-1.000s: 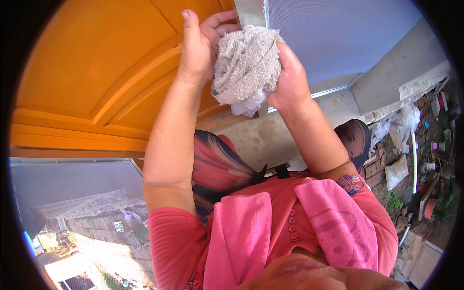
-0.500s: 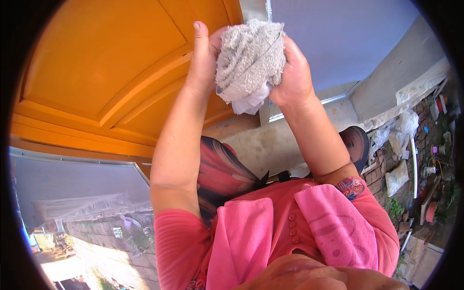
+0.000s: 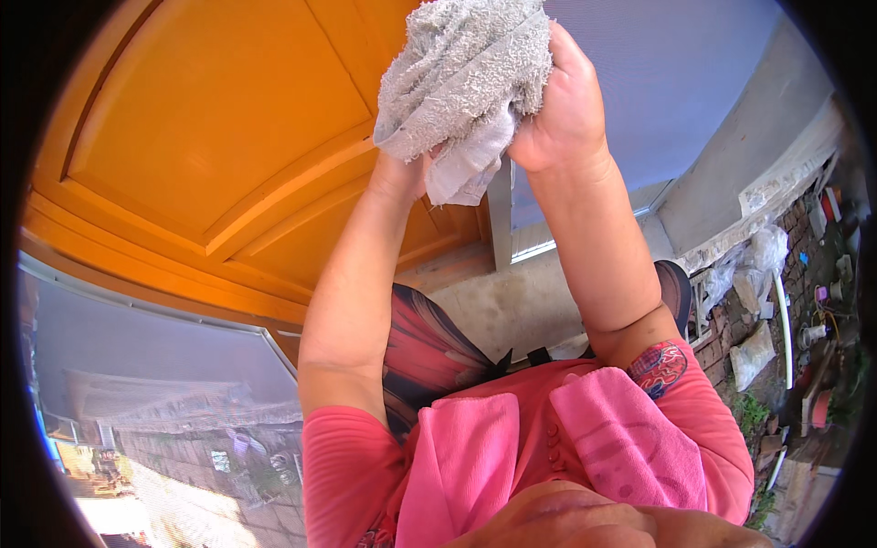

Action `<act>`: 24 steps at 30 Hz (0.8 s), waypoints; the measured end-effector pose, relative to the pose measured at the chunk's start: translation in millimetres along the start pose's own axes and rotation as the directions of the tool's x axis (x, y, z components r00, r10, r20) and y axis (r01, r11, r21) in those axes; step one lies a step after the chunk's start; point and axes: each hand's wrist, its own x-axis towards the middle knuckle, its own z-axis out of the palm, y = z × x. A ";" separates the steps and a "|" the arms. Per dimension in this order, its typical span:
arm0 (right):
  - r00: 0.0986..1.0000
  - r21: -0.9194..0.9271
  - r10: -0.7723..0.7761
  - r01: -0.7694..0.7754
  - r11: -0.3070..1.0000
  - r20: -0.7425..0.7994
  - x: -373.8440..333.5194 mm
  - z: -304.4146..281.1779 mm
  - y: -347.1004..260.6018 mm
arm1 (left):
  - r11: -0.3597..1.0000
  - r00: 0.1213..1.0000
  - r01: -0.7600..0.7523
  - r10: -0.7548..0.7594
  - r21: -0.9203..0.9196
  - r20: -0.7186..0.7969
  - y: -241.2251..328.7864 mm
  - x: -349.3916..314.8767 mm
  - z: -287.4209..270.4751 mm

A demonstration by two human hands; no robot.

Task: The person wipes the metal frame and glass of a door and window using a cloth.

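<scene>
A bunched grey terry rag (image 3: 466,78) is up at the top of the head view, with a paler, smoother flap (image 3: 466,169) hanging from its underside. My right hand (image 3: 565,114) presses against the rag's right side, its fingers mostly hidden behind the cloth. From below, my left hand (image 3: 408,173) supports the left part of the rag, which covers nearly all of that hand. Both arms are stretched up in front of the orange panelled door (image 3: 219,119).
Right of the door is a bluish mesh screen (image 3: 658,82) above a concrete ledge (image 3: 512,297). Plastic bags (image 3: 763,247), a white pipe (image 3: 784,333) and clutter lie on brick ground at the right. Another mesh panel (image 3: 164,338) spans the lower left. A pink towel (image 3: 470,447) drapes over my chest.
The rag has moved up and is turned, its pale flap now hanging more in view. My left hand, whose raised thumb showed before, has slipped beneath the cloth.
</scene>
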 end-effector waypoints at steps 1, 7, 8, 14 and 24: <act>0.995 0.078 0.027 -0.035 0.996 0.096 -0.2 4.5 2.6 | 1.000 0.999 0.014 -0.014 -0.019 0.029 0.3 0.5 -0.6; 0.991 0.116 0.114 -0.105 0.988 -0.074 -33.0 -6.1 16.1 | 0.995 0.986 0.095 -0.093 -0.007 0.141 -13.4 2.6 -22.1; 0.991 0.113 0.119 -0.111 0.987 -0.059 -33.4 -9.2 14.4 | 0.993 0.982 0.116 -0.110 -0.035 0.151 -15.2 4.4 -24.3; 0.945 -0.341 -0.020 -0.099 0.935 -0.328 -28.1 17.6 9.0 | 0.950 0.994 0.098 -0.111 0.297 0.025 -19.5 0.7 -16.4; 0.954 -0.996 -0.298 0.062 0.060 0.041 -52.6 38.7 -0.5 | 0.965 0.997 0.049 -0.062 0.257 0.042 -28.5 -5.2 -4.7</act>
